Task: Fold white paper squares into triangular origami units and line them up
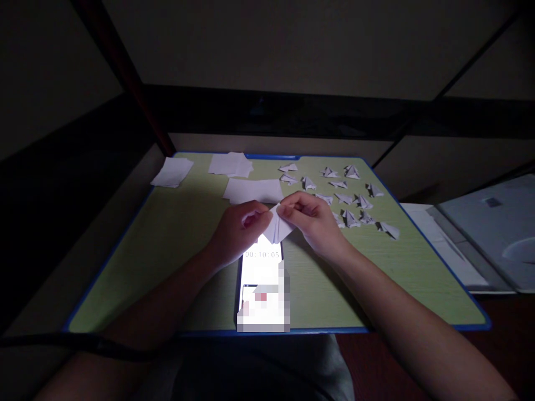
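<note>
A small piece of folded white paper [275,227] is pinched between both hands above the middle of the table. My left hand [239,227] grips its left side with thumb and forefinger. On the right side, the thumb and curled fingers of my right hand [311,220] press the paper near its top. Creases run down its centre. Just below it lies a lit phone [261,273] showing a timer. Beyond the hands rests a flat sheet of white paper [254,190].
The green table [167,250] has a blue rim. Two paper stacks, a left one [172,171] and a middle one [229,164], lie at the back. Several folded paper pieces [350,217] are scattered at the right. A dark cable [100,344] crosses the lower left. White panels [493,234] stand beyond the right edge.
</note>
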### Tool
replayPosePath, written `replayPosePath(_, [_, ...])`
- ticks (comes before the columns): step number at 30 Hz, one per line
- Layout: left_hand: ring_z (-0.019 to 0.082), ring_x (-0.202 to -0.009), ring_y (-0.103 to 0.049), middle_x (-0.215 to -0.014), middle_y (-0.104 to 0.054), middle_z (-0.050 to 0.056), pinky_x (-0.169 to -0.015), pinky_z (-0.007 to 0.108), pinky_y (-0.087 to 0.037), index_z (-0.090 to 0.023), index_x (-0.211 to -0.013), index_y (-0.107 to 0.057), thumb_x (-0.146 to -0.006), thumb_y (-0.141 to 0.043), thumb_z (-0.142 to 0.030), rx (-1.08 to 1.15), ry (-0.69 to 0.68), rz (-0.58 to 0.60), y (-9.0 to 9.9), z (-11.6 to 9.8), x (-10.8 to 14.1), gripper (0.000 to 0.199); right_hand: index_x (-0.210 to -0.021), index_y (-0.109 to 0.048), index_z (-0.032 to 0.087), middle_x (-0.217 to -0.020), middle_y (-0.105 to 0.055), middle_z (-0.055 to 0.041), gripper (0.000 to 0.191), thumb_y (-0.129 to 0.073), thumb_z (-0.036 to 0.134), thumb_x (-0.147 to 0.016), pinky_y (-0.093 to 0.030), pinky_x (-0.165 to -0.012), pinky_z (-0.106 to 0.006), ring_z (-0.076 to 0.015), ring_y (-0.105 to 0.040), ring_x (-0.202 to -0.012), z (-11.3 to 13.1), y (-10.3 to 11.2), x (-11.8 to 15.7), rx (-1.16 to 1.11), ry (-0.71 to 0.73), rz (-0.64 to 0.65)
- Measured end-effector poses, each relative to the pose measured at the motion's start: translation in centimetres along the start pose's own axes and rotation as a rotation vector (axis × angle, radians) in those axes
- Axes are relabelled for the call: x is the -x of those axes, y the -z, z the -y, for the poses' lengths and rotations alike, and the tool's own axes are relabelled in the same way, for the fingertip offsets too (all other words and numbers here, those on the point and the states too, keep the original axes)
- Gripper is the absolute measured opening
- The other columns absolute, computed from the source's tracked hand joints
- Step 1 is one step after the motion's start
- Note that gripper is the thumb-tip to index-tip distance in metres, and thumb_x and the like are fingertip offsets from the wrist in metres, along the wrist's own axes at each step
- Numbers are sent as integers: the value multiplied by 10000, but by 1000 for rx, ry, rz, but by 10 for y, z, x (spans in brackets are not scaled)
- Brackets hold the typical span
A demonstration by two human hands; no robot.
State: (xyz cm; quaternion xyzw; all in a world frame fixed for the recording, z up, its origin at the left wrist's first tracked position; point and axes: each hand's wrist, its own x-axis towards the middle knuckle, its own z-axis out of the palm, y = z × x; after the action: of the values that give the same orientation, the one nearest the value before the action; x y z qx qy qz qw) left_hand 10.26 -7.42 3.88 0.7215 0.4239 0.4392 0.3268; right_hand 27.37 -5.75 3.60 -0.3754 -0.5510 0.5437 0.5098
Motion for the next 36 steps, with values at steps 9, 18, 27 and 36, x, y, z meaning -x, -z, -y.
replayPosePath(9, [62, -426, -454, -456, -497, -50, -433, 176, -347, -165, -597, -548, -865, -556, -218, -56, -19, 12, 1, 2, -1, 273, -723, -686, 179, -592, -608, 38, 131, -768, 281, -720, -355, -489, -223, -82, -502, -518, 1, 0, 0, -17, 8, 6])
replayPosePath(18, [74, -447, -478, -482, -518, -43, -416, 173, -365, -166, -665, -573, -849, -571, -251, -23, 17, 46, 0, 1, 0, 202, -703, -676, 177, -591, -621, 32, 144, -775, 281, -715, -349, -483, -221, -84, -504, -513, 1, 0, 1, -26, -1, -20])
replayPosePath(27, [72, -385, -511, -459, -541, -49, -381, 154, -388, -160, -686, -563, -823, -598, -242, 78, 139, 24, 2, 1, -1, 163, -792, -690, 168, -576, -578, 44, 136, -710, 283, -723, -332, -507, -240, -96, -463, -518, 0, 4, -2, -24, -73, 42])
replayPosePath(36, [88, -426, -533, -504, -553, -26, -376, 170, -382, -158, -665, -571, -790, -589, -256, -29, 100, 18, 0, 0, 0, 160, -712, -672, 170, -565, -570, 39, 149, -749, 298, -705, -331, -486, -232, -87, -456, -506, 3, 2, -1, 41, -13, 5])
